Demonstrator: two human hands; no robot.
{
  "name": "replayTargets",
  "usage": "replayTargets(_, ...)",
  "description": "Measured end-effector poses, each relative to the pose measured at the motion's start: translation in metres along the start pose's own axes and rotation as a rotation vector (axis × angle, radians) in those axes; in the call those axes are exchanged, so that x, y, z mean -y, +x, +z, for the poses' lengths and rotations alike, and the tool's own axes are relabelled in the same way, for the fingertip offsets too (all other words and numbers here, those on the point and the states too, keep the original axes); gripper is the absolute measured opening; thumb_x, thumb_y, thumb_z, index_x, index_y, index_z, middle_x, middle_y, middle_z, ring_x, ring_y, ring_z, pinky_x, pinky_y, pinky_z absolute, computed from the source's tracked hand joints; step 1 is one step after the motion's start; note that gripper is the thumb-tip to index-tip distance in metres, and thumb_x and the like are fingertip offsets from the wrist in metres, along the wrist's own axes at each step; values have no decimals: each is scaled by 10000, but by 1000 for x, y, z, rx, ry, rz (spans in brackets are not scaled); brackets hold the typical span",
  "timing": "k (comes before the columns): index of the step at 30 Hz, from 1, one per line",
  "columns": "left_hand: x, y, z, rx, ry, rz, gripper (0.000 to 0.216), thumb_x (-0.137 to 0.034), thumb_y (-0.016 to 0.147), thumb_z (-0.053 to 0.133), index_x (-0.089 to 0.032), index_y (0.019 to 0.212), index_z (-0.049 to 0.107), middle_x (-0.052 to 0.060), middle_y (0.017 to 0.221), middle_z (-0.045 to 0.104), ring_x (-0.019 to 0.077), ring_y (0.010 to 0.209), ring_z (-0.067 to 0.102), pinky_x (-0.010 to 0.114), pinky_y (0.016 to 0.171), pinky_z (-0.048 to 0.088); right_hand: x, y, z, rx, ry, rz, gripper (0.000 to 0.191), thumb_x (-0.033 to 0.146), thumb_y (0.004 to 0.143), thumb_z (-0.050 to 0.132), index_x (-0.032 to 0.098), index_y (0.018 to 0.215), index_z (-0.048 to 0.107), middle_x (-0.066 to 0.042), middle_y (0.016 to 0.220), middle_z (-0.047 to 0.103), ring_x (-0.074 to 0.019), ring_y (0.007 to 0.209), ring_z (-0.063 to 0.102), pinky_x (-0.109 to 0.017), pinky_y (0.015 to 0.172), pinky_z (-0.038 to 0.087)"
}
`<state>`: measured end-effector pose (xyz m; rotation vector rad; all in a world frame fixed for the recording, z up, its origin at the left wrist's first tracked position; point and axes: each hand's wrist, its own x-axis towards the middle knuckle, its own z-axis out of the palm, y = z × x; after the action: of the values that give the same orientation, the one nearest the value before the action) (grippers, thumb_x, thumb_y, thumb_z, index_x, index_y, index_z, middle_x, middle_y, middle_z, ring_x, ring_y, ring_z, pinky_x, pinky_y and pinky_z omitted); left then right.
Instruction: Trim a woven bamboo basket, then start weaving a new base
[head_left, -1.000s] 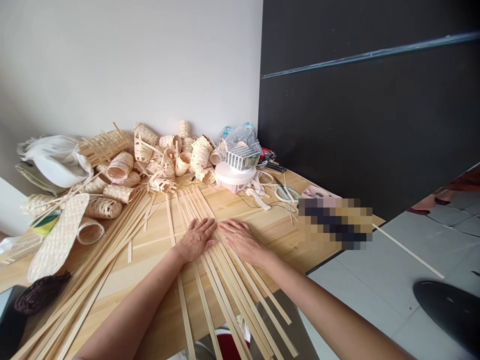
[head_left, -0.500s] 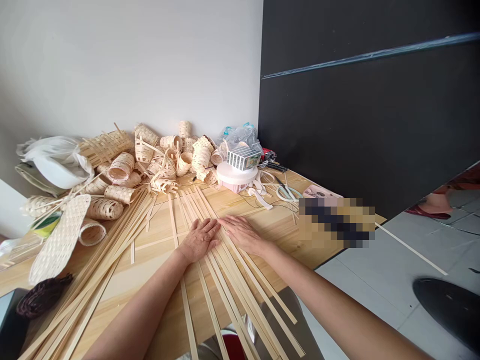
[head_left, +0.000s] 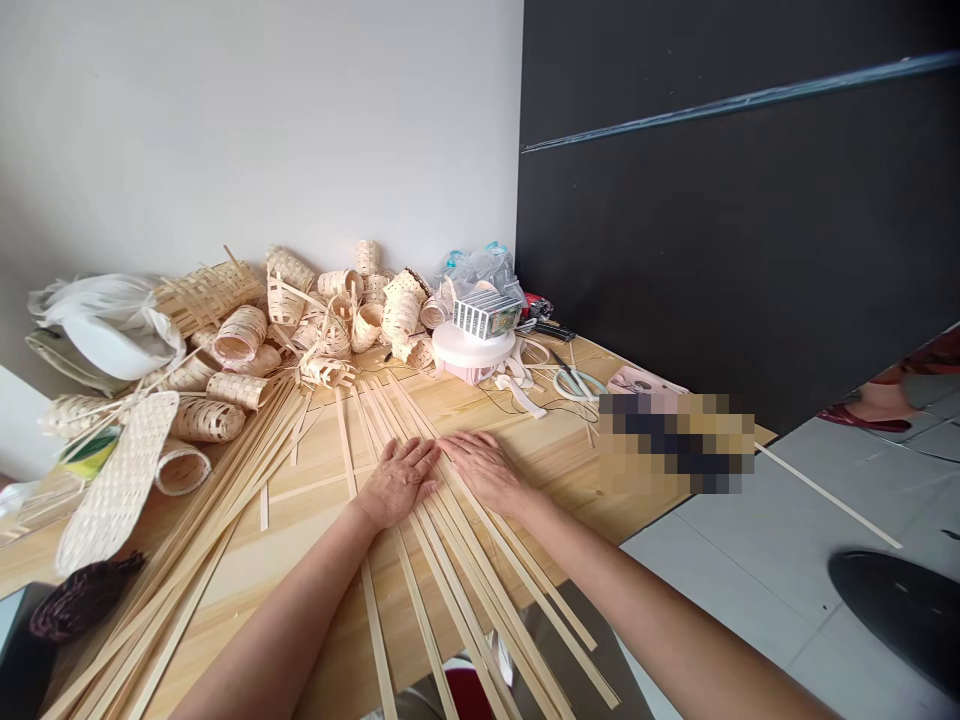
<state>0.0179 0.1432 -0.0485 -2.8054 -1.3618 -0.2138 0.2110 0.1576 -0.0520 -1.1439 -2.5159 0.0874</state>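
Note:
Pale, flat bamboo strips (head_left: 457, 590) run lengthwise across the wooden table, and several stick out past its near edge above my lap. My left hand (head_left: 399, 482) rests palm down on these strips, its fingers stretched forward. Close beside it, my right hand (head_left: 484, 470) lies flat over the strips on the right, its fingertips near the left hand's. Neither hand grips anything visible, though the surfaces under the palms are hidden. To the left, a thicker bundle of strips (head_left: 202, 540) slants from the near edge towards a pile of small woven baskets (head_left: 337, 320).
A flat woven piece (head_left: 120, 480) and dark cord (head_left: 86, 600) lie at the left. Behind my hands stands a white turntable (head_left: 472, 347) carrying boxes (head_left: 486, 315). Scissors (head_left: 576, 378) lie right of it, near a pixelated patch. A black panel (head_left: 712, 220) rises at the right.
Both hands stay almost where they were on the strips. The view shifts very slightly, and a few strip ends by my right forearm sit a little further right.

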Motion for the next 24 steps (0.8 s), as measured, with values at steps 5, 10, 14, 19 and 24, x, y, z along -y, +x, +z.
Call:
replayTargets(5, 0, 0, 0, -2, -6, 5, 498, -417, 896, 339, -186, 1336, 317, 96, 1367, 373, 284, 1281, 278, 541, 1019, 211, 0, -1, 0, -39, 9, 3, 392, 137, 863, 354, 157, 1237, 467, -82, 1216, 549, -222, 1153, 429, -414, 967, 277)
replayTargets(10, 1, 0, 0, 8, -7, 3, 471, -399, 897, 349, -196, 1321, 341, 88, 1368, 375, 274, 1279, 284, 530, 1026, 202, -1, -1, -4, -100, 34, 2, 348, 136, 850, 368, 145, 1160, 526, -121, 1217, 532, -249, 1159, 420, -450, 952, 306)
replayTargets(14, 0, 1, -2, 13, 1, 3, 462, -401, 898, 340, -200, 1314, 351, 87, 1368, 376, 270, 1277, 289, 531, 1021, 213, 0, 0, -4, -109, 90, -37, 330, 96, 823, 382, 136, 1097, 561, -113, 1192, 547, -201, 1114, 473, -368, 950, 362)
replayTargets(19, -1, 0, -1, -20, 31, -6, 460, -409, 894, 344, -153, 1270, 408, 137, 1364, 369, 260, 1271, 301, 516, 1015, 240, 10, 1, 5, -97, 159, -55, 321, 48, 766, 454, 147, 1048, 573, -86, 1120, 594, -168, 1051, 529, -302, 910, 422)
replayTargets(24, 0, 0, 3, -70, 46, 4, 442, -410, 890, 355, -154, 1241, 436, 142, 1316, 425, 254, 1250, 337, 510, 1013, 249, 12, 2, 6, -93, 184, -39, 283, 44, 749, 490, 144, 1005, 561, -92, 1106, 591, -185, 1043, 528, -326, 897, 427)
